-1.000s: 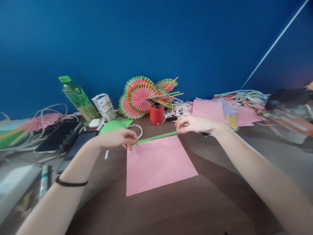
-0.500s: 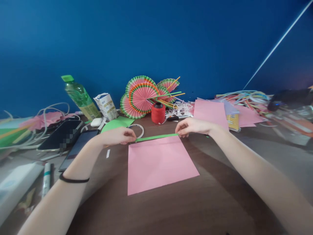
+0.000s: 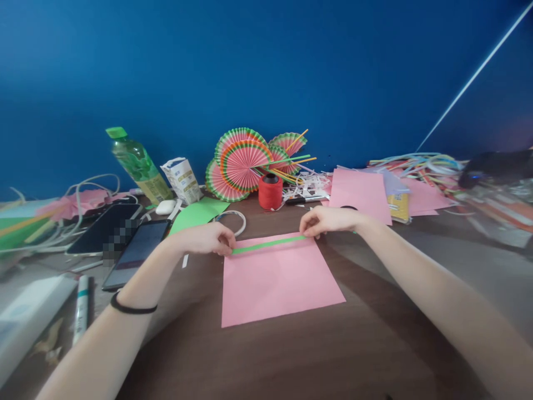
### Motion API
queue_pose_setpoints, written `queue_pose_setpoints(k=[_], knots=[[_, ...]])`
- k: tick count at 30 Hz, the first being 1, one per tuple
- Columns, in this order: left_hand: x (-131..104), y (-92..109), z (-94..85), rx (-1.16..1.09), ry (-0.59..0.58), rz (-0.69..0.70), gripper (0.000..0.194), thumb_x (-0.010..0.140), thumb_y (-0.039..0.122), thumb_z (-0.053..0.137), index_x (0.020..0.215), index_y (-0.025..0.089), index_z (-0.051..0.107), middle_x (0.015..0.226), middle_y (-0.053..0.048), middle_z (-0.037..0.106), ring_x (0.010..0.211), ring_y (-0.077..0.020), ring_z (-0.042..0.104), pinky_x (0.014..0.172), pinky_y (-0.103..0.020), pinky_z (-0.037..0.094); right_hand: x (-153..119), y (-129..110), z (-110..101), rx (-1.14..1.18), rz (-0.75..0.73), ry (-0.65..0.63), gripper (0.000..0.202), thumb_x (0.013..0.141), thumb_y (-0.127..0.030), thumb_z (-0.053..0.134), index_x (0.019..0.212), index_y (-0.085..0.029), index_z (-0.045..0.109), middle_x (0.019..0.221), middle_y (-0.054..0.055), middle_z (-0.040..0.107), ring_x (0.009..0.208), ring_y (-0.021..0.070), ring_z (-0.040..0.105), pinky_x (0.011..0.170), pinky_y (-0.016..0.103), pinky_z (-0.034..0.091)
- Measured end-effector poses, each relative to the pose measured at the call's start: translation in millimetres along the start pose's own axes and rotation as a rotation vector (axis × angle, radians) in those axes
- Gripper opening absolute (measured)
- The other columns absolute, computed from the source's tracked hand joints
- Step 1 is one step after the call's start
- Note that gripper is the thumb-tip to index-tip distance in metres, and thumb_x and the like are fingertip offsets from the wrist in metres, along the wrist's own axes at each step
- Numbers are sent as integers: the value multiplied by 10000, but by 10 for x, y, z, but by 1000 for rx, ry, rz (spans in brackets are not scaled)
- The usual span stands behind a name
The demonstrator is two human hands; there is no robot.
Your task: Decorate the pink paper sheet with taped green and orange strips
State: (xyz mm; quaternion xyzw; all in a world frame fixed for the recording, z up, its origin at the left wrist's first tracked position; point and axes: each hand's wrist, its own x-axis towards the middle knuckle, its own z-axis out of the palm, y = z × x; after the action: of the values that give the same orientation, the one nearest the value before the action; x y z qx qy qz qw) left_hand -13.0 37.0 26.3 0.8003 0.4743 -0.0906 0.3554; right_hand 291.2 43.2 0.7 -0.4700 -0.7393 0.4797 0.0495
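Evidently mid-placement, taking the clock from the middle of the sheet [image 3: 283, 283]. Sheet: pink, unfolded, laid on the tabletop [image 3: 258, 361]. Strip [image 3: 268, 244]: green, stretched out at twelve, just inside the sheet's far edge and running roughly along it. So far, by my reading: sheet spread, strip lined up, neither end let go. Whether the strip is stuck down or only held over the paper, can't fairly tell from this angle.

Left hand [image 3: 208, 239] at ten, fingertips pinched on the strip's near-left end; forearm comes in from eight. Right hand [image 3: 327, 220] at one, palm down, wrist bent, pinching the other end; forearm from four. Hands well apart, strip taut-looking between.

Beyond: spool [image 3: 270, 194] at twelve, pleated fans [image 3: 245, 164] towards eleven.
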Motion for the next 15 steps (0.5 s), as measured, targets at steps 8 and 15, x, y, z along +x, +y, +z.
queue_pose_setpoints(k=[8,15], knots=[[-1,-127,-68,-102,141,-68,262,598,342,581,827,215,577,728,20,645,707,-158,575,597,-206,379,-26,-40,-3,106,-69,118,260,652,-326,619,837,-144,621,676,17,581,609,102,512,545,228,409],[34,-130,-43,-15,186,-76,184,621,333,540,718,193,608,744,10,648,705,-152,568,616,-210,381,-12,-7,-17,59,17,144,204,621,-303,618,740,-138,609,660,18,582,584,99,506,543,233,414]])
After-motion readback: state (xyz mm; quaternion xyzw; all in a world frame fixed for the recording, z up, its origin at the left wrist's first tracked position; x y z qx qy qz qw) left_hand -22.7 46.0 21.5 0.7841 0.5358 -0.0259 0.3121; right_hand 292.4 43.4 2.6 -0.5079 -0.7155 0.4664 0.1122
